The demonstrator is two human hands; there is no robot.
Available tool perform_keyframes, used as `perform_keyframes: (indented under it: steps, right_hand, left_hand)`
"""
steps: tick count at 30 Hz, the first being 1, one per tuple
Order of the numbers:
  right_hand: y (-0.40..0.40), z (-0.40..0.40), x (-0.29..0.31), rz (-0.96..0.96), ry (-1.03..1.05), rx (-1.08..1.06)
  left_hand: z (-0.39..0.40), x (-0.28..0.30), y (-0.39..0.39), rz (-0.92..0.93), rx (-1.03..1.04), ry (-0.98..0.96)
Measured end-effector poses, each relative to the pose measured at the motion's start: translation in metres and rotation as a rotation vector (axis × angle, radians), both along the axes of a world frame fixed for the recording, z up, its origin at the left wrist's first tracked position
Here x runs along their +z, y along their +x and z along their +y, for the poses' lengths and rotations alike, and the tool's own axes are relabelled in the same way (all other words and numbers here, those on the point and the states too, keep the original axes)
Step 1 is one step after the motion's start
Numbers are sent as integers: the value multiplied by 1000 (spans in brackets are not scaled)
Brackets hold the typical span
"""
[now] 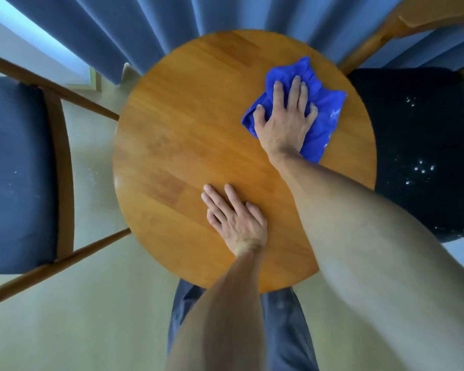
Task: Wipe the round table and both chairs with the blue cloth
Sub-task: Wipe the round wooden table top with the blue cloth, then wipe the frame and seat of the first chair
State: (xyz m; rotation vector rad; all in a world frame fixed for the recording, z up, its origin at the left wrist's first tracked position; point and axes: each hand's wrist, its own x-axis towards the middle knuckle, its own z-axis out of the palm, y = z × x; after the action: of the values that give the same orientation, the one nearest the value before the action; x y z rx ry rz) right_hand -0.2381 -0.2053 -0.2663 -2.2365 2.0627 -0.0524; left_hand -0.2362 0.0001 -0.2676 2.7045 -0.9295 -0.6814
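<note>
Blue-curtained room, round wooden table (188,135). Blue cloth (324,103) bunched at far-right edge, pressed flat under right hand (285,120), fingers spread. Left hand (236,218) flat near front edge, bracing. Table wipe underway; next probably sweep left. Crumb-speckled right chair (418,156), left chair (14,170) unwiped.

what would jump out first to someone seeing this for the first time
The bright blue cloth stands out most, bunched on the far right part of the round table under the flat right hand. Next, the left hand lies flat on bare wood near the table's near edge. White specks dot the dark seat of the right chair.
</note>
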Motion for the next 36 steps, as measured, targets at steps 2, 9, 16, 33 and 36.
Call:
perform_keyframes:
  steps: [2,9,16,33,36]
  right_hand:
    - [8,10,2,6,-7,-41]
    - [23,47,9,8,32,-69]
    - [8,54,17,-40,-30,-158]
    - [168,169,64,-381,342,-160]
    - [208,203,83,-410,508,-235]
  left_hand:
    - [1,1,1,13,-11,-13]
    - [6,1,11,36,-21,-113]
    - [-1,18,80,-71,-204,-48]
    - [94,80,252,111,681,-78]
    - [97,95,272,773,1103,-243]
